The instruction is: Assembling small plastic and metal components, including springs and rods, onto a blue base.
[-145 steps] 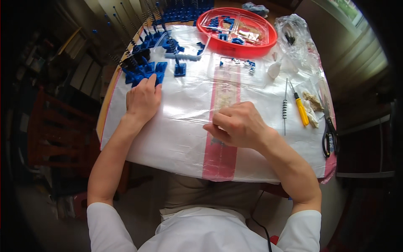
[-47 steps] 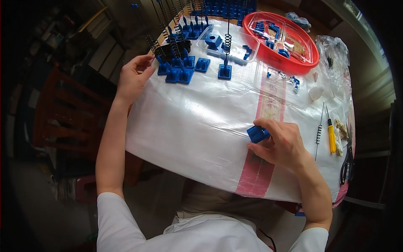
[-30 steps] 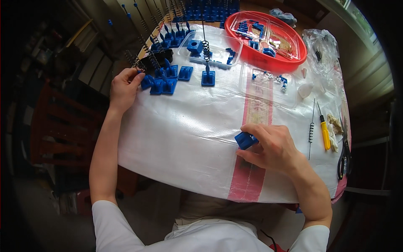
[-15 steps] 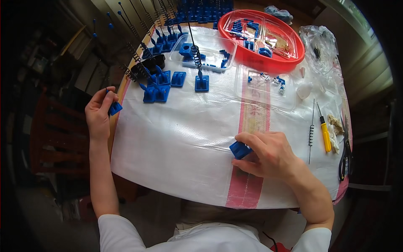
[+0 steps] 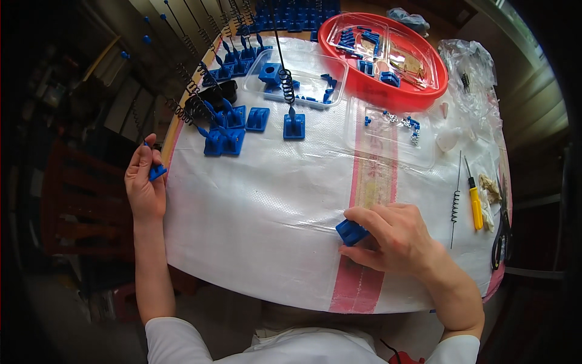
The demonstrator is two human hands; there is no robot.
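Note:
Beyond the table's left edge, my left hand (image 5: 144,188) pinches a small piece whose blue square base (image 5: 157,173) shows below the fingers. A thin black coiled wire (image 5: 137,118) rises above that hand, apparently part of the same piece. My right hand (image 5: 400,236) grips a blue plastic block (image 5: 350,232) between thumb and fingers, over the pink-striped part of the white table cover (image 5: 273,242). Its underside is hidden. Ahead stands a blue base with an upright coiled wire (image 5: 294,126). Several similar bases (image 5: 224,141) cluster at the left edge, beside a lone blue base (image 5: 257,119).
A clear tray (image 5: 335,97) holds blue parts. Behind it sits a red basin (image 5: 388,94) with clear boxes inside. Small white and blue bits lie in a shallow clear lid (image 5: 418,159). At right are a loose coiled wire (image 5: 455,206), yellow screwdriver (image 5: 476,209), scissors (image 5: 498,246) and plastic bag (image 5: 470,73).
The whole view has shifted slightly. My left hand has turned a little, and the coiled wire above it now shows more clearly. My right hand still grips the blue block.

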